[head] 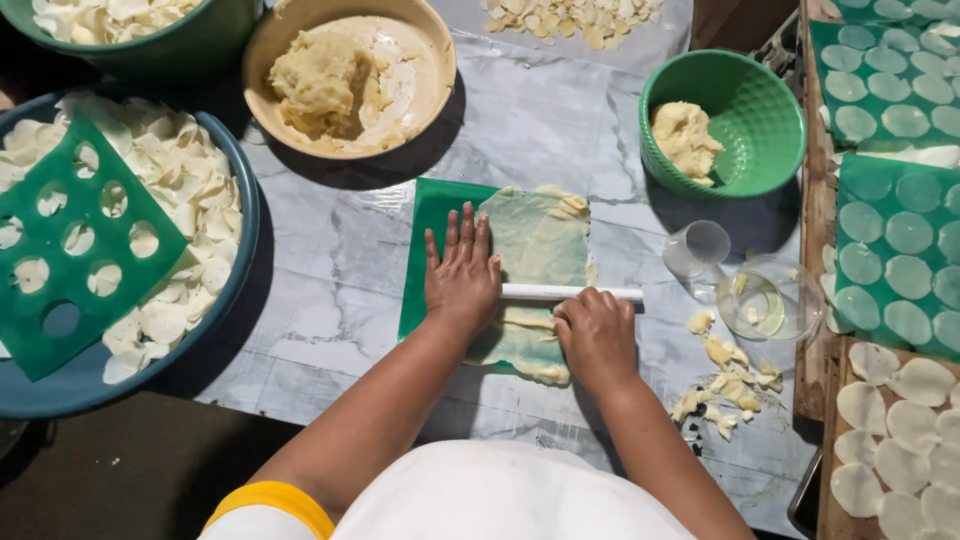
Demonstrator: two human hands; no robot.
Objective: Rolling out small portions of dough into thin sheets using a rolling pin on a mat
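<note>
Two hands work a thin white rolling pin [570, 292] across a sheet of pale dough [540, 250] spread on a green mat [430, 215] at the middle of the marble-patterned table [330, 270]. Left hand [461, 275] lies flat with its fingers [468, 232] stretched out and slightly spread, palm pressing the pin's left end and fingertips resting on the dough's left edge. Right hand [597, 335] is curled into a loose fist over the pin, knuckles up, nearer its right end. Dough scraps [728, 385] lie just right of that hand. Farther right stand a small clear cup [697, 247] and a clear bowl [770, 300]. A green bowl [760, 100] and a tan bowl [420, 50], both holding dough lumps, sit at the far side.
</note>
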